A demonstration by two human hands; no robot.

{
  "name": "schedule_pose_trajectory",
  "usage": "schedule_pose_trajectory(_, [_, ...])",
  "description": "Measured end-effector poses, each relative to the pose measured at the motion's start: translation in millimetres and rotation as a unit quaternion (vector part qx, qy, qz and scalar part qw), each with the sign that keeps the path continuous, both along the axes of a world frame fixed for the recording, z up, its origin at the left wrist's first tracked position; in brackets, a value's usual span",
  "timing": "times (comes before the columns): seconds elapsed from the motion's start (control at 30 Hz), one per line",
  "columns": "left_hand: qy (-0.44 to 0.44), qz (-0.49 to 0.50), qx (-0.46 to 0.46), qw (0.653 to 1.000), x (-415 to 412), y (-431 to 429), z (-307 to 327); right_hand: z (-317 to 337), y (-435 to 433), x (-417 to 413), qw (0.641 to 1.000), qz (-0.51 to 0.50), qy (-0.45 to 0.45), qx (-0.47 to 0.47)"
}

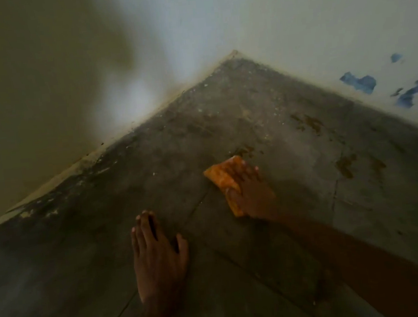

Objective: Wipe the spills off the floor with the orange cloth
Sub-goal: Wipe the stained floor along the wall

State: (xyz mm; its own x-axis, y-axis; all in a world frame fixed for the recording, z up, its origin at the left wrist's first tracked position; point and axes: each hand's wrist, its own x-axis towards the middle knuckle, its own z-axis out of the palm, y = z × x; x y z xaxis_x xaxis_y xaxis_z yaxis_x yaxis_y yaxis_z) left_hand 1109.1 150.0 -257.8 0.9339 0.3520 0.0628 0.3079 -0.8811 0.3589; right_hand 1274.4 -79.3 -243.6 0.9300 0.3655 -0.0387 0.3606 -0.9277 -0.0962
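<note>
Spills [246,151] stain the floor [86,272] just beyond the orange cloth [220,176], pressed down by the flat-fingered right hand [251,197] — the left hand [159,260] rests flat, holding nothing.

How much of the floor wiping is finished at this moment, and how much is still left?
Done: no clearly cleaned patch shows. In hand: the right hand presses the orange cloth onto the grey concrete floor, just short of a brown spill. Left: that spill, brown stains nearer the white wall and brown patches right of the cloth.
</note>
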Motion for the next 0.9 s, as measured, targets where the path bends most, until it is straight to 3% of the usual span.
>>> schedule_pose_trajectory(0.1, [-0.020, -0.006, 0.026, 0.999, 2, -2, -10, 10, 23, 87, 0.988, -0.138, 0.041, 0.047])
schedule_pose_trajectory(0.17, [-0.015, -0.015, 0.035, 0.999, 2, 0, -10, 8, 43, 96, 0.983, -0.173, 0.041, 0.056])
schedule_pose_trajectory(0.3, [0.014, 0.015, 0.036, 0.999, 7, -5, 7, 0, 33, -4, 0.999, 0.012, 0.034, 0.022])
schedule_pose_trajectory(0.37, [0.021, 0.049, 0.026, 0.998, 31, -20, 20, 0, 11, -7, 0.999, 0.027, 0.042, -0.017])
schedule_pose_trajectory(0.43, [0.025, 0.012, 0.031, 0.999, 73, -37, 18, -4, 4, 44, 0.999, -0.030, 0.015, -0.032])
schedule_pose_trajectory(0.57, [-0.013, -0.054, 0.045, 0.997, 122, -61, -2, -1, 8, 133, 0.985, -0.164, 0.055, 0.015])
schedule_pose_trajectory(0.63, [-0.015, -0.045, 0.038, 0.998, 121, -60, -4, 1, 2, 108, 0.988, -0.141, 0.056, 0.022])
schedule_pose_trajectory(0.73, [-0.024, -0.050, 0.035, 0.998, 119, -60, -1, -10, -50, 4, 0.997, -0.058, 0.041, 0.017])
schedule_pose_trajectory(0.8, [-0.007, -0.049, 0.039, 0.998, 123, -60, 1, -14, -97, -41, 0.996, -0.077, 0.030, 0.030])
schedule_pose_trajectory(0.9, [-0.009, -0.043, 0.051, 0.998, 121, -62, -2, -9, -121, 16, 0.986, -0.158, 0.044, 0.000])
